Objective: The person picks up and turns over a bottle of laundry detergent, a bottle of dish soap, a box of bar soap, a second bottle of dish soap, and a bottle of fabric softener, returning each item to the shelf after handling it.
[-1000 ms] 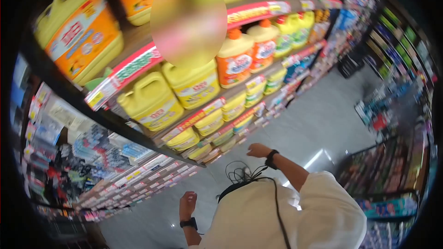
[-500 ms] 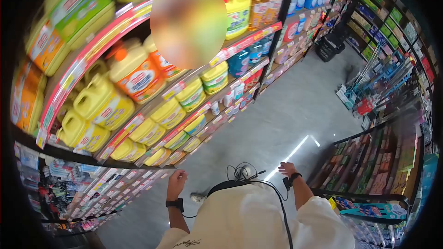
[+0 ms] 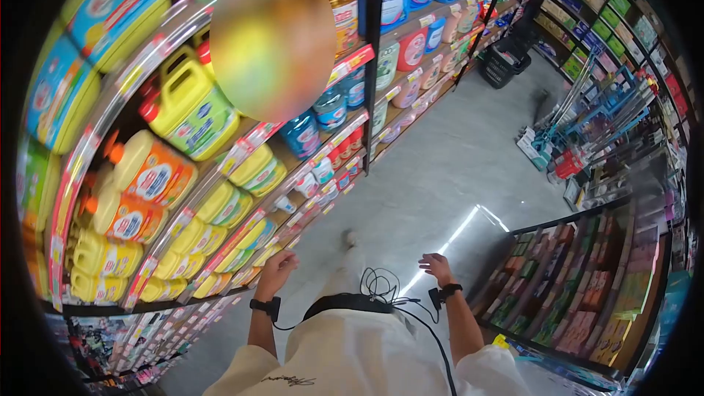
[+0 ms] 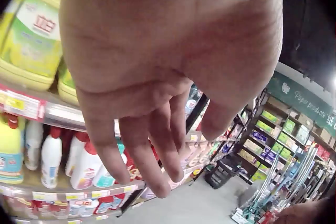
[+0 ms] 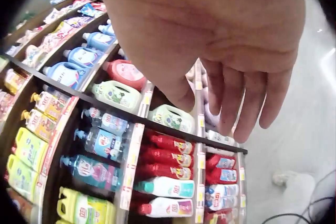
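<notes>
I am in a shop aisle beside shelves of detergent jugs [image 3: 183,110]. My left hand [image 3: 277,271] hangs in front of my body near the lower shelf edge, fingers loosely curled and holding nothing; in the left wrist view the left hand's fingers [image 4: 147,155] droop relaxed in front of white bottles [image 4: 52,158]. My right hand [image 3: 437,267] floats over the grey floor [image 3: 440,169], empty, its fingers [image 5: 247,108] hanging relaxed. Both wrists wear black bands, and a black cable [image 3: 381,282] loops at my chest.
Yellow, orange and blue detergent bottles fill the left shelving [image 3: 242,154]. A low display of packets [image 3: 579,279] stands at the right. Mops and brooms [image 3: 587,117] lean further up the aisle, and a black basket [image 3: 506,66] sits on the floor beyond.
The view has moved along the aisle, so the yellow jugs slid left and blue bottles came into sight. Both hands dropped lower and nearer my body, still empty.
</notes>
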{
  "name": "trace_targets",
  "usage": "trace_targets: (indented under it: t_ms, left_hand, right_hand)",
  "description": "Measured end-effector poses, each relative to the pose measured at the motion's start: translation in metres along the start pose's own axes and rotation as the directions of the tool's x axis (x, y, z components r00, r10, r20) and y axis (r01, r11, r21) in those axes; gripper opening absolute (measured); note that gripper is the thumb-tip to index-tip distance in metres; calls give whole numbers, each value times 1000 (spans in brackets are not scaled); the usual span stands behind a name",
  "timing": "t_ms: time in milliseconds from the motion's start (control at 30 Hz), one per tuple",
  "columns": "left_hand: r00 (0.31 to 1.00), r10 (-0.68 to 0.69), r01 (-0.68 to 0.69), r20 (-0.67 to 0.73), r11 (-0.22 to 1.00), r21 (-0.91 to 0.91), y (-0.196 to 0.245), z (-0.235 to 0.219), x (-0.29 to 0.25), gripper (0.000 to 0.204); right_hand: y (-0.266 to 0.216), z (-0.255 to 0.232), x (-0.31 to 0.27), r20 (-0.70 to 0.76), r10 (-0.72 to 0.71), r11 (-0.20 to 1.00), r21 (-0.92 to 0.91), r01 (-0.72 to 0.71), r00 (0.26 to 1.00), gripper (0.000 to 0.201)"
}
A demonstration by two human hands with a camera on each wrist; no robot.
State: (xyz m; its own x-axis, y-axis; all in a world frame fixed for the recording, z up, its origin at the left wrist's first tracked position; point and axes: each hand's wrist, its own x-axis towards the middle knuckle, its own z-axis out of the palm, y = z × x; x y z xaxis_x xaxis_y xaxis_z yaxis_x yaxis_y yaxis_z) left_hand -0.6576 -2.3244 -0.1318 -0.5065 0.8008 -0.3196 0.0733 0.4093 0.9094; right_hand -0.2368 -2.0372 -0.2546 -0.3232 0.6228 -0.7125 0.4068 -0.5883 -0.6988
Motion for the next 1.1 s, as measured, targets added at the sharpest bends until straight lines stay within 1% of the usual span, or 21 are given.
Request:
trace_targets:
  t_ms: [133, 200, 267, 300, 333, 367, 400, 467, 500, 567, 600, 667, 700, 800, 833, 867, 900, 933, 1000, 1067, 1100]
  left_hand:
    - [995, 49, -46, 92, 998, -36, 14, 48, 92, 24]
    - [991, 89, -80, 105, 993, -88, 21, 76, 148, 22]
    - [987, 119, -102, 106, 983, -154, 33, 105, 203, 21]
    - [985, 148, -142, 83, 987, -81, 50, 113, 230, 20]
    - [984, 162, -161, 70, 987, -11, 67, 123, 250, 20]
    - [983, 173, -176, 55, 983, 54, 87, 136, 268, 19]
    - [980, 196, -194, 28, 980, -44, 128, 145, 281, 19]
    - [977, 213, -202, 18, 950, -237, 138, 161, 321, 20]
    - [978, 208, -197, 24, 953, -229, 141, 165, 334, 19]
    - [978, 205, -194, 32, 958, -211, 147, 168, 357, 19]
    - [983, 183, -176, 11, 959, -221, 151, 168, 364, 18]
    - [990, 127, -136, -52, 958, -251, 155, 168, 371, 17]
    - [988, 135, -146, -72, 974, -175, 150, 163, 374, 16]
    - [969, 52, -70, -240, 995, -71, 136, 159, 365, 14]
    - [943, 6, -63, -331, 985, -160, 122, 163, 352, 12]
    - [913, 49, -112, -406, 985, -133, 130, 168, 343, 11]
    - [894, -9, -78, -448, 981, -177, 132, 173, 333, 13]
    - [866, -62, -59, -496, 973, -224, 137, 183, 326, 15]
    - [774, -161, 4, -612, 968, -249, 154, 211, 310, 18]
    - [687, -257, 97, -679, 959, -266, 177, 234, 297, 21]
    - [645, -311, 157, -697, 948, -277, 192, 248, 292, 23]
  right_hand:
    - [-83, -17, 29, 32, -168, 984, 68, 165, 985, 37]
    - [-128, -32, 52, 33, -290, 956, 60, 287, 957, 35]
    - [-186, -47, 66, 21, -409, 912, 21, 409, 912, 34]
    - [-217, -53, 72, -11, -431, 902, -21, 431, 902, 32]
    - [-252, -62, 73, -4, -467, 872, -172, 459, 884, 32]
    - [-283, -65, 78, -19, -526, 843, -138, 519, 850, 32]
    - [-316, -69, 80, -21, -551, 815, -229, 533, 834, 30]
    - [-365, -74, 96, -55, -554, 825, -169, 539, 831, 29]
    - [-382, -78, 108, -35, -599, 798, -110, 592, 800, 30]
    - [-424, -74, 119, 0, -598, 801, -41, 597, 802, 32]
    - [-436, -72, 131, 28, -598, 801, -9, 599, 801, 34]
    - [-456, -64, 165, 120, -622, 779, -2, 627, 774, 35]
    - [-467, -57, 185, 173, -634, 766, 8, 643, 754, 36]
    - [-501, -38, 248, 335, -609, 774, 51, 631, 719, 40]
    - [-519, -26, 282, 406, -603, 774, 91, 626, 687, 42]
    - [-535, -12, 307, 437, -618, 761, 127, 636, 653, 43]
    - [-548, 0, 326, 469, -627, 753, 161, 638, 622, 45]
    - [-560, 12, 348, 495, -593, 780, 157, 606, 635, 48]
    - [-565, 38, 397, 535, -531, 826, 152, 543, 657, 54]
    - [-559, 61, 450, 594, -535, 822, 202, 533, 601, 59]
    - [-556, 70, 474, 619, -552, 796, 192, 574, 559, 60]
